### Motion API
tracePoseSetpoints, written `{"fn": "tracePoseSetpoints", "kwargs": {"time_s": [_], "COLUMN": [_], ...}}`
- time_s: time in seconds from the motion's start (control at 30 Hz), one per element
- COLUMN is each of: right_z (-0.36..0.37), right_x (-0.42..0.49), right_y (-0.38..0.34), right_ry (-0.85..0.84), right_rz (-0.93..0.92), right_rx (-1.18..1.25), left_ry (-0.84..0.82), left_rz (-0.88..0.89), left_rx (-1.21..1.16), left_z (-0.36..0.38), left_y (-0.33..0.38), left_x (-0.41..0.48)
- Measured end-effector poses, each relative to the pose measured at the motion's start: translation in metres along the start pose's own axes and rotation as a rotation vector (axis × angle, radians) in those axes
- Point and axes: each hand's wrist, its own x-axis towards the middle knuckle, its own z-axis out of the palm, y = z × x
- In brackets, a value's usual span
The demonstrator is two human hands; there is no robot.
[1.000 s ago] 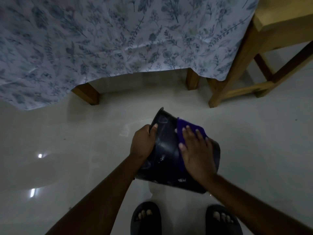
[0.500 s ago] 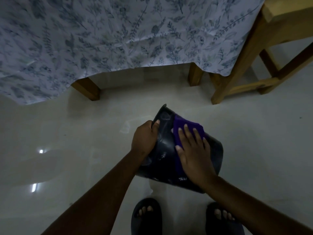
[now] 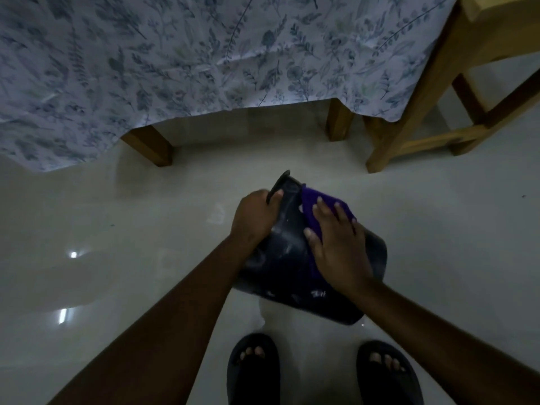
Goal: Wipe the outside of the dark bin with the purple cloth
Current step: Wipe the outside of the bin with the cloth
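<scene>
Head view: left hand [image 3: 254, 218] fingers grip dark bin [image 3: 287, 267] rim — right hand [image 3: 339, 244] flat on purple cloth [image 3: 314, 201].

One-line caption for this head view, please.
Left hand steadies the tilted dark bin by its rim while the right hand presses the purple cloth flat against its side.

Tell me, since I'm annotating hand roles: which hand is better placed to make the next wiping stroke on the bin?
The right hand. It lies flat on the purple cloth, pressed against the bin. The left hand grips the bin's rim, steadying it.
</scene>
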Motion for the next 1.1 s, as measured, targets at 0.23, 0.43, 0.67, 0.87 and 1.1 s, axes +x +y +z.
{"fn": "tracePoseSetpoints", "kwargs": {"time_s": [0.23, 0.43, 0.67, 0.87, 1.1], "right_z": [-0.02, 0.018, -0.01, 0.018, -0.006], "right_x": [0.075, -0.035, 0.053, -0.038, 0.055], "right_y": [0.036, 0.006, 0.015, -0.004, 0.016], "right_ry": [-0.152, 0.044, 0.031, -0.006, -0.012], "right_rz": [0.135, -0.15, 0.069, -0.128, 0.081], "right_rx": [0.119, -0.13, 0.062, -0.17, 0.076], "left_ry": [-0.136, -0.048, -0.024, -0.008, 0.015], "left_rz": [-0.004, 0.005, 0.011, 0.012, 0.018], "left_rx": [-0.368, -0.165, -0.18, -0.118, -0.129], "left_z": [-0.009, -0.003, 0.0, 0.002, 0.001], "left_y": [-0.007, 0.005, -0.002, -0.001, -0.003], "left_x": [-0.035, 0.001, -0.003, 0.005, -0.002]}}
